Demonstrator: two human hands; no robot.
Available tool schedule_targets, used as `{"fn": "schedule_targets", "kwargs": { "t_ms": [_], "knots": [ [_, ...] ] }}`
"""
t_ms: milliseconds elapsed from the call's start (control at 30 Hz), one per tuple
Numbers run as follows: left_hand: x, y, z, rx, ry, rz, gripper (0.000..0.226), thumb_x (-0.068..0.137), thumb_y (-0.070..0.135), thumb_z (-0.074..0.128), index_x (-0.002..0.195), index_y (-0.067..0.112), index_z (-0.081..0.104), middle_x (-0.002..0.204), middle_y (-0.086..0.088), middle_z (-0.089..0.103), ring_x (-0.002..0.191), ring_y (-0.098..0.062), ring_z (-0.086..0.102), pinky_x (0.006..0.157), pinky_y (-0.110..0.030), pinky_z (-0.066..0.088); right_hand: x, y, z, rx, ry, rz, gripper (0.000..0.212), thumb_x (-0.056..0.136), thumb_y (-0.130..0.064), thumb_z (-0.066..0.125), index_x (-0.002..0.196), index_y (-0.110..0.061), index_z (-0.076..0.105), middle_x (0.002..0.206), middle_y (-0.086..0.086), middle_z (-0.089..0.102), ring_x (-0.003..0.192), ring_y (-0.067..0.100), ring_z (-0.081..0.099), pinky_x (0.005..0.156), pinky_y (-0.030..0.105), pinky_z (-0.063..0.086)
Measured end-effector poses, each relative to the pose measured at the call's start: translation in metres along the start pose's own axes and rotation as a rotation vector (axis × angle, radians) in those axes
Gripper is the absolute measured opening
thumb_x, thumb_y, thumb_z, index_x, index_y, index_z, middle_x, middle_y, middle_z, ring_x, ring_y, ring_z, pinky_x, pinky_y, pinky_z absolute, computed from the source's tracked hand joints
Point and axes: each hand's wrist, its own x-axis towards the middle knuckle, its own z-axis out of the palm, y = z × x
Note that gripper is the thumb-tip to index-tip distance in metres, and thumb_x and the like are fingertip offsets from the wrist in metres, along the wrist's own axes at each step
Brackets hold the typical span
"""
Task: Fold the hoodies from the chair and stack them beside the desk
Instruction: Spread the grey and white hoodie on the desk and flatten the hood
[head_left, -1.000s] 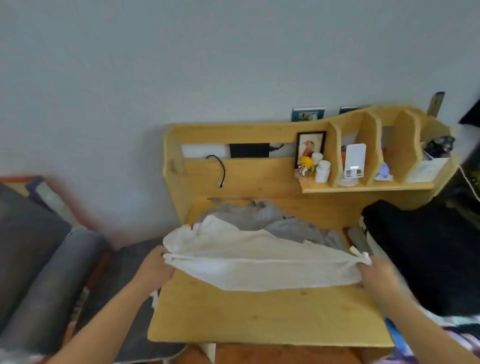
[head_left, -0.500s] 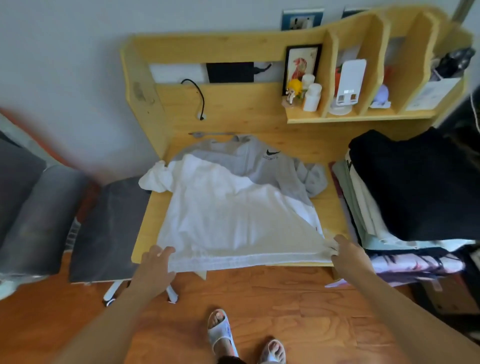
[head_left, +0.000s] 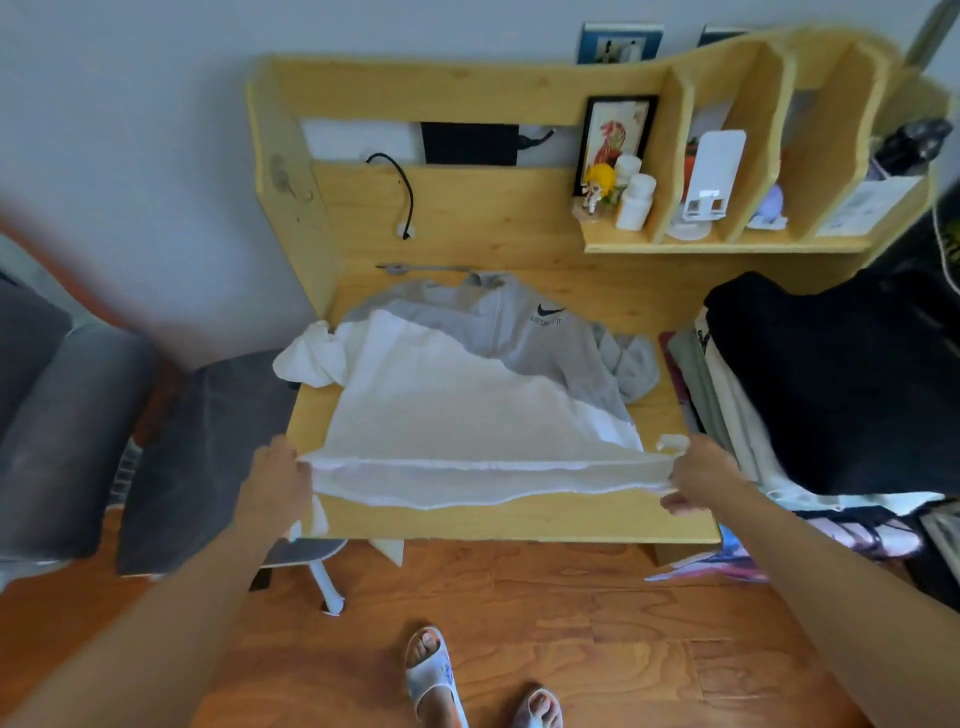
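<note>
Hand (head_left: 275, 483) – hoodie (head_left: 467, 415) – pine desk (head_left: 519, 525)

Soft, even daylight fills the scene, with no glare and only faint shadows under the pale pine worktop (head_left: 519, 527). Wide-angle distortion bows the wooden shelf unit (head_left: 727, 244) at 1 o'clock, and the grey cushions (head_left: 62, 415) at 9 o'clock smear into blur.

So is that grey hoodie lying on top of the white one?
No, the white hoodie is spread over the grey hoodie, covering its lower part, while both hands hold the white hem.
</note>
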Motion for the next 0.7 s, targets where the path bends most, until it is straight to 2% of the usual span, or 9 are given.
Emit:
{"fn": "schedule_targets", "kwargs": {
  "t_ms": [67,100,200,267,333,400,533,633,700],
  "knots": [
    [0.035,0.021,-0.023,-0.229,-0.011,-0.139,0.011,0.097,0.008,0.043,0.108,0.004,0.043,0.1,-0.018,0.057,0.088,-0.037,0.062,0.074,-0.047,0.05,0.004,-0.035,-0.007,0.431,-0.163,0.181,0.024,0.097,0.011,0.041,0.12,0.006,0.046,0.118,0.026,0.057,0.063,0.035,0.068,0.049,0.043,0.061],
    [0.054,0.033,-0.037,-0.344,-0.013,-0.16,0.017,0.094,0.007,0.045,0.11,0.002,0.044,0.1,-0.02,0.061,0.09,-0.039,0.066,0.077,-0.049,0.054,0.007,-0.056,-0.017,0.561,-0.192,0.154,0.029,0.097,0.013,0.041,0.124,0.003,0.046,0.127,0.02,0.051,0.07,0.035,0.068,0.054,0.041,0.062],
    [0.076,0.08,-0.094,-0.433,0.293,-0.002,0.02,0.087,0.0,0.049,0.105,0.007,0.054,0.106,-0.016,0.062,0.094,-0.031,0.061,0.083,-0.041,0.05,0.004,-0.118,-0.058,0.907,-0.146,-0.133,0.032,0.097,0.011,0.05,0.127,-0.001,0.055,0.127,0.012,0.056,0.093,0.027,0.067,0.066,0.028,0.06],
    [0.059,0.098,-0.116,-0.357,0.519,0.205,0.023,0.087,-0.007,0.05,0.104,0.007,0.055,0.11,-0.009,0.049,0.091,-0.023,0.047,0.084,-0.033,0.038,-0.009,-0.127,-0.069,1.079,-0.02,-0.32,0.023,0.096,0.005,0.057,0.115,-0.006,0.065,0.114,0.013,0.065,0.098,0.024,0.068,0.079,0.031,0.059],
    [0.04,0.087,-0.11,-0.275,0.515,0.272,0.024,0.087,-0.009,0.052,0.103,0.008,0.056,0.116,-0.008,0.043,0.086,-0.021,0.043,0.082,-0.03,0.036,-0.015,-0.101,-0.054,0.901,0.067,-0.396,0.017,0.091,0.0,0.064,0.098,-0.014,0.071,0.101,0.011,0.069,0.096,0.023,0.066,0.088,0.035,0.055],
    [0.036,0.051,-0.079,-0.176,0.357,0.261,0.024,0.09,-0.009,0.053,0.1,0.012,0.058,0.119,-0.009,0.042,0.086,-0.026,0.048,0.08,-0.036,0.04,-0.003,-0.06,-0.022,0.671,0.086,-0.353,0.019,0.089,0.001,0.066,0.089,-0.018,0.071,0.091,0.01,0.068,0.09,0.022,0.061,0.081,0.033,0.05],
    [0.035,-0.005,-0.015,-0.066,0.1,0.268,0.032,0.095,-0.007,0.048,0.097,0.02,0.065,0.117,-0.003,0.042,0.091,-0.02,0.052,0.078,-0.032,0.042,0.04,0.004,0.035,0.386,0.094,-0.129,0.022,0.086,0.002,0.063,0.103,-0.008,0.074,0.074,0.006,0.06,0.069,0.023,0.048,0.059,0.031,0.037],
    [0.022,-0.032,0.029,0.034,-0.037,0.219,0.035,0.092,-0.008,0.053,0.112,0.014,0.072,0.125,-0.01,0.048,0.11,-0.028,0.056,0.093,-0.034,0.045,0.054,0.044,0.065,-0.133,0.017,0.003,0.049,0.077,-0.013,0.064,0.125,-0.008,0.064,0.104,0.015,0.064,0.094,0.032,0.059,0.08,0.038,0.049],
    [0.012,-0.04,0.049,0.044,-0.091,0.176,0.049,0.091,-0.004,0.057,0.137,0.014,0.059,0.136,-0.014,0.047,0.127,-0.029,0.044,0.105,-0.038,0.04,0.041,0.056,0.079,-0.348,0.123,-0.046,0.059,0.082,-0.01,0.06,0.139,-0.012,0.047,0.136,0.022,0.048,0.121,0.04,0.048,0.1,0.044,0.041]
  ]
}}
